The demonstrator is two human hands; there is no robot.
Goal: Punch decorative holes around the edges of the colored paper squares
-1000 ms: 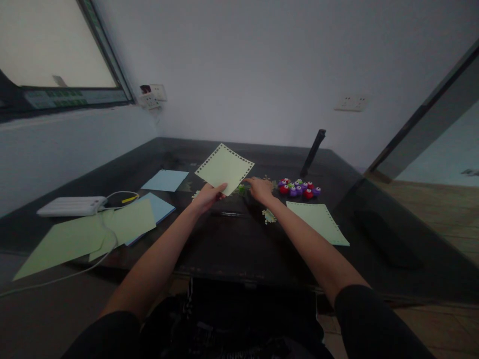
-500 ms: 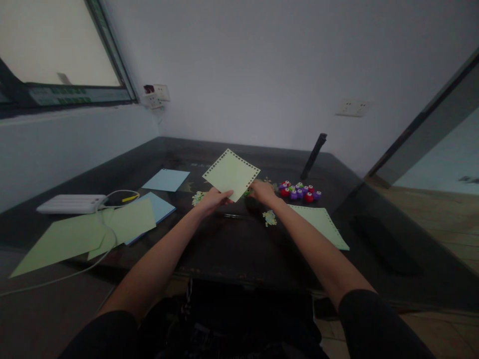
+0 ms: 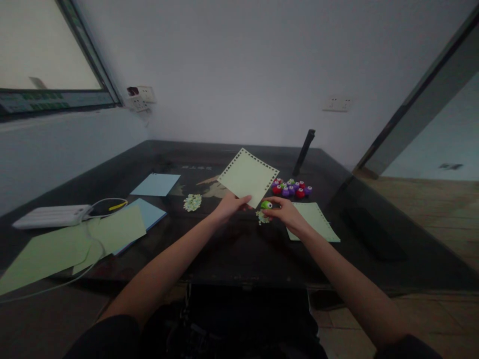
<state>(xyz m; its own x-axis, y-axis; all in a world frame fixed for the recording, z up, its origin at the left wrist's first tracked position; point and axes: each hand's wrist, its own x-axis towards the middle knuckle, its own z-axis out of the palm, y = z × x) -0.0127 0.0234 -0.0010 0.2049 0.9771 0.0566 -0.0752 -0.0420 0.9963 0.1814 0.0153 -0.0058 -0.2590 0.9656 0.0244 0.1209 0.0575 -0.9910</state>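
Observation:
My left hand (image 3: 232, 205) pinches the lower corner of a pale green sheet (image 3: 249, 175) with small holes along its upper edges, tilted above the table. Just right of it, my right hand (image 3: 282, 212) grips a small green piece with a white eye (image 3: 266, 205) between thumb and fingers. Behind the right hand lies a cluster of red, purple and green eyed pieces (image 3: 292, 188). Another pale sheet with holes (image 3: 314, 222) rests to the right, partly under my right forearm. Small pale scraps (image 3: 192, 202) are heaped left of my hands, with more below the green piece.
On the dark table (image 3: 224, 254), blue sheets (image 3: 156, 184), green sheets (image 3: 56, 249) and a white power bank with a cable (image 3: 52, 216) are at the left. A black upright stick (image 3: 304, 152) stands behind the cluster; a dark flat object (image 3: 372, 234) lies right.
The held sheet has shifted right along with my left hand. My right hand has moved down and right, and the green piece now shows clearly in its fingers. The camera view has turned slightly.

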